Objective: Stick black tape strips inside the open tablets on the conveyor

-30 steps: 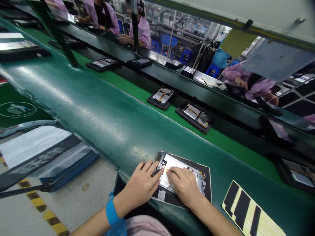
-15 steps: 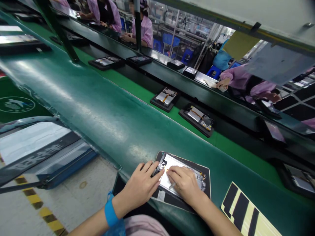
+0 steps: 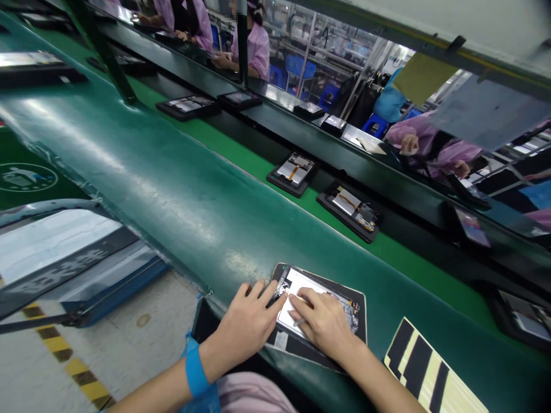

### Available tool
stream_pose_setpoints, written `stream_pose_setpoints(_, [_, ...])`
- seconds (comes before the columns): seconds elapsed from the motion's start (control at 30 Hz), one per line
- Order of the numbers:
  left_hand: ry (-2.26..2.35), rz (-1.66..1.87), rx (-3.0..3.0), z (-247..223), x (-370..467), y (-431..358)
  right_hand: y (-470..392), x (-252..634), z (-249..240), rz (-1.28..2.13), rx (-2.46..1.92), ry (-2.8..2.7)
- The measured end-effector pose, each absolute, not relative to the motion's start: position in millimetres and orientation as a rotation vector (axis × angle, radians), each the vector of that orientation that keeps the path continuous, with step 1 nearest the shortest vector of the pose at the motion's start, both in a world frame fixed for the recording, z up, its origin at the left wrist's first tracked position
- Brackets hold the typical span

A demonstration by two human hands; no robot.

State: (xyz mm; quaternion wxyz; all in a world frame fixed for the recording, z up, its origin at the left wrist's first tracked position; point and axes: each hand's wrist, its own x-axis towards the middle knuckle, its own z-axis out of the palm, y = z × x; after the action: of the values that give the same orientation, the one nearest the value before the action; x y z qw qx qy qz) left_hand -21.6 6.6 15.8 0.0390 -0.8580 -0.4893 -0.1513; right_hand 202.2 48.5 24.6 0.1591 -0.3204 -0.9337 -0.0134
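If the left hand (image 3: 247, 316), fingers apart, or right hand (image 3: 328, 322), grip unclear, presses unevenly, the opened black rectangular tablet (image 3: 301, 280), lower centre, could crack.

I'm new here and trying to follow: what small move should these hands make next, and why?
Perhaps the right hand should press lightly on the white panel while the left hand steadies the opened device: both hands rest on it, their fingers close together near its left end in the picture.
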Motion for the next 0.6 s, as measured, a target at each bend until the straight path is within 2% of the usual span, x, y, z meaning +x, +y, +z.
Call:
stream_pose_setpoints(0.3, [-1.505,-0.713,-2.683,8.4,-31.9,7.3,47.1,201.5,31.6,-0.060,-0.912,-2.862])
stream_pose_setpoints(0.6, [-1.491,-0.735,-2.756,-0.6,-37.4,6.9,46.5,201.5,32.2,0.059,-0.968,-2.923])
